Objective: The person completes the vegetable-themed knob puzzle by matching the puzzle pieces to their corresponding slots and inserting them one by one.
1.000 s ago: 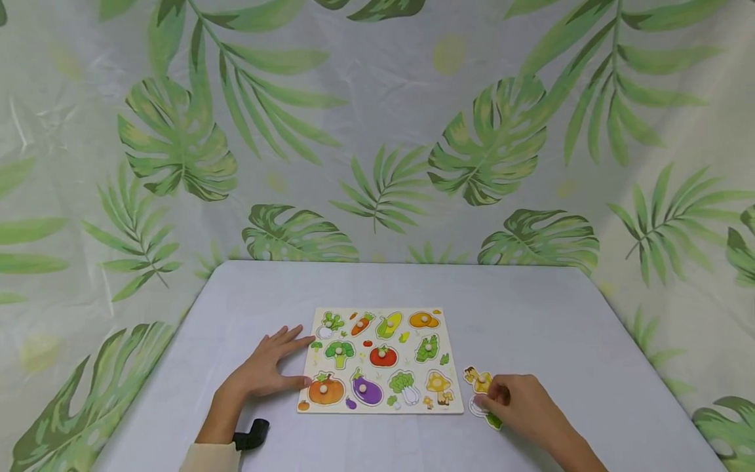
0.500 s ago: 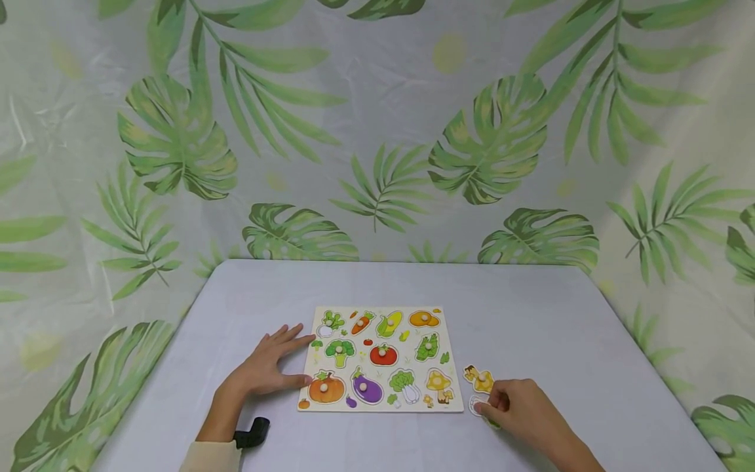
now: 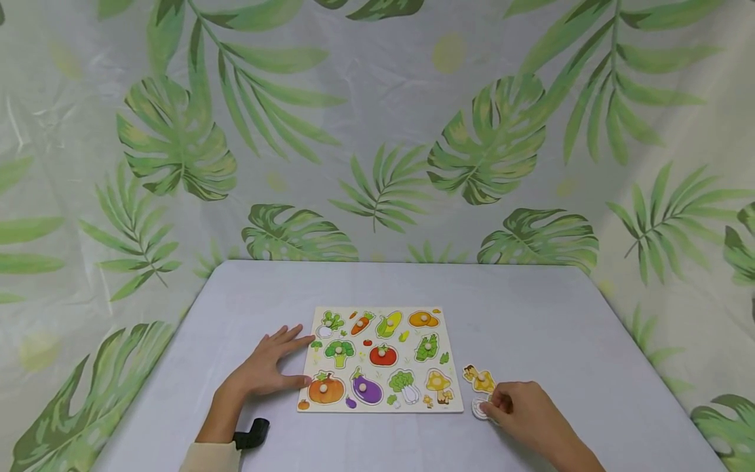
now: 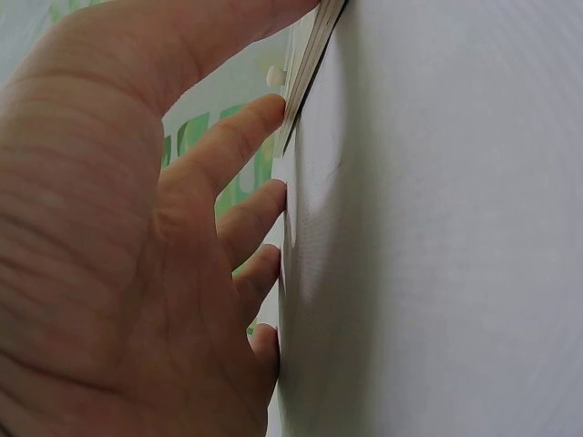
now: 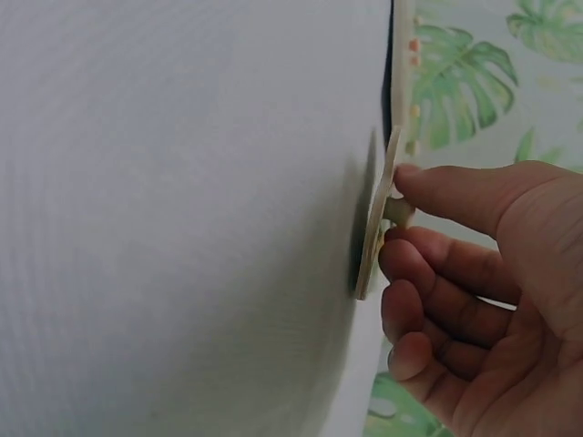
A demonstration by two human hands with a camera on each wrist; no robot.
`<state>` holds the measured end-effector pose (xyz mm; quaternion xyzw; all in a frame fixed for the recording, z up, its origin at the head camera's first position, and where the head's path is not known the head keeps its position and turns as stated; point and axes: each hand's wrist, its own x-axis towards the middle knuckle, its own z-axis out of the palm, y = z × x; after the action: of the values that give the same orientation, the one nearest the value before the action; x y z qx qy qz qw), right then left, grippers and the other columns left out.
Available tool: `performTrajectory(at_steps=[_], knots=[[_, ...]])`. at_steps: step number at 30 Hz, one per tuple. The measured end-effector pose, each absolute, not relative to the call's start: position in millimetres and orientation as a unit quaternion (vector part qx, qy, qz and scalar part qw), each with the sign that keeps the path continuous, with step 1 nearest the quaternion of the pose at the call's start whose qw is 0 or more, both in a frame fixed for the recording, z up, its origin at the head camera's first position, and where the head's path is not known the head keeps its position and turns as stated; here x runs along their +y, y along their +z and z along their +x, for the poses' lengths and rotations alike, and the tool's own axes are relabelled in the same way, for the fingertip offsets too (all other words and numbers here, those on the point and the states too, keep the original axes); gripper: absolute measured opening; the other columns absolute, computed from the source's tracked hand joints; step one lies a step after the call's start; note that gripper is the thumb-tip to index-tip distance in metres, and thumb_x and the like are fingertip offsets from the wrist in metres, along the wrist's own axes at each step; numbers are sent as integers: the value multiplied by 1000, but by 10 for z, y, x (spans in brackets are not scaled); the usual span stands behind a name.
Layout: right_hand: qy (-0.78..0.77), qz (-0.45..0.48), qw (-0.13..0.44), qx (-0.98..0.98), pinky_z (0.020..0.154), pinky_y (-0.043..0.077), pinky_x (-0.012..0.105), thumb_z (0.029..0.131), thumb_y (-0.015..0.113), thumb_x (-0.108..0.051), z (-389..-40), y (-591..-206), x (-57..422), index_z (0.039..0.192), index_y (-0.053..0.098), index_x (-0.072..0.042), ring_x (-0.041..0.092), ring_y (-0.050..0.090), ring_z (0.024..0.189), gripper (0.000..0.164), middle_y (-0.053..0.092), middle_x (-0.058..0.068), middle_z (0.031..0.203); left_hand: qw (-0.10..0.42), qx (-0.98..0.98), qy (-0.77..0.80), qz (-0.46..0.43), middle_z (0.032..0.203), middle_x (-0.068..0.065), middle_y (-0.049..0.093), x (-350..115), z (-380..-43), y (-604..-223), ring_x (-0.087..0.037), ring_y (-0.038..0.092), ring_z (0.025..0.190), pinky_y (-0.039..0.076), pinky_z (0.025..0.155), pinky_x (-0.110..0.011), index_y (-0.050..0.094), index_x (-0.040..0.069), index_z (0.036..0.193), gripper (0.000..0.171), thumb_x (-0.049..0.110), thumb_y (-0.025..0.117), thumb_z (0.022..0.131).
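My left hand (image 3: pixel 263 367) rests at the left edge of the wooden vegetable puzzle board (image 3: pixel 407 405), thumb and forefinger touching it. Its fingers are spread and straight in the left wrist view. Right of the board, my right hand (image 3: pixel 525 413) pinches a bok choy puzzle piece (image 3: pixel 479 409) by its knob (image 5: pixel 398 212), between thumb and forefinger. The piece is tilted in the right wrist view. Its white end shows; the leafy end is hidden under my fingers. Just beyond lies a yellow mushroom piece (image 3: pixel 483 381).
On the board, knobbed pieces such as the tomato (image 3: pixel 383 356), pumpkin (image 3: pixel 326 391) and eggplant (image 3: pixel 368 391) sit in place. The mushroom and bok choy pictures there have no knobs. A white cloth (image 3: pixel 377 282) covers the table; a leaf-patterned curtain (image 3: pixel 377 131) hangs behind.
The bok choy piece has turned under my right hand, its green end passing out of sight and its white end shifting slightly right. The left hand and board have stayed still.
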<state>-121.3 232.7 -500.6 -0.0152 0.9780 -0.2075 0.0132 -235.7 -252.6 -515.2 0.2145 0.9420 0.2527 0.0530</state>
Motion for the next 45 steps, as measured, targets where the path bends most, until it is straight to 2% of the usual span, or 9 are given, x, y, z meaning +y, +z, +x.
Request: performTrajectory(at_steps=[8,13,18,24,32,45], knots=[[-220,-23,2,975,54,39,20,82,85,-20,-1194,-4887,2378,76,71,-20,3,44,60,16,56,-13,64,48,941,254,218,166,-13,37,-2528,-2354,-5159,-47,22,156,12,123,-73,55,25,150,84,60,79,78],[-222,-38,-42,974,59,47,20,82,81,-13,-1203,-4849,2410,82,75,-17,3,51,67,8,63,-12,72,47,943,248,218,166,-13,37,-2533,-2361,-5171,-46,22,156,12,123,-73,55,26,150,84,61,78,78],[-225,-75,-110,965,60,48,20,80,80,-5,-1235,-4851,2434,85,76,-17,3,55,71,14,66,-12,76,48,942,250,218,166,-13,37,-2531,-2367,-5177,-46,22,156,11,123,-73,55,26,150,84,61,78,78],[-235,-90,-147,957,59,47,20,80,81,-4,-1300,-4827,2414,89,76,-16,4,56,71,15,64,-13,76,49,941,252,219,166,-14,37,-2530,-2365,-5170,-47,22,156,11,123,-73,55,26,150,83,60,79,78],[-265,-93,-132,951,59,45,20,83,81,-6,-1385,-4747,2291,90,76,-15,6,54,70,12,63,-12,77,50,941,253,218,166,-13,36,-2532,-2365,-5181,-46,21,157,11,124,-72,55,26,150,84,61,78,78],[-315,-96,-92,940,63,51,20,84,81,-5,-1507,-4775,1942,93,77,-13,7,58,74,12,68,-10,83,47,940,256,219,166,-12,37,-2541,-2367,-5186,-46,21,156,11,124,-72,55,28,150,83,60,78,78]])
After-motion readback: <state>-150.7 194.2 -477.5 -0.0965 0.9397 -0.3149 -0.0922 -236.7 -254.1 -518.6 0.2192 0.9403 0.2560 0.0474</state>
